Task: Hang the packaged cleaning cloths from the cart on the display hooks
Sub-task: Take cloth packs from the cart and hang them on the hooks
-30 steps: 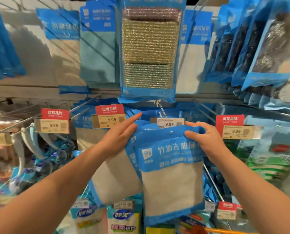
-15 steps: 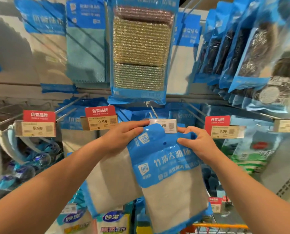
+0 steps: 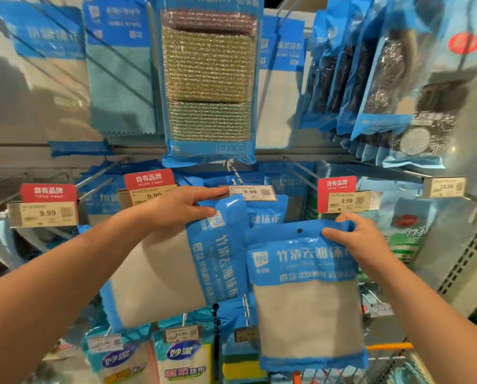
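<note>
Right hand (image 3: 362, 239) pinches a pack (image 3: 306, 295) by its top edge, hang hole clear, just below the price tag (image 3: 249, 193) on the hook. Your left hand (image 3: 181, 209) grips hung packs (image 3: 181, 261), swinging them aside for access.

Your head camera looked forward, close to the display hooks (image 3: 238, 177), with both forearms reaching into view.
</note>
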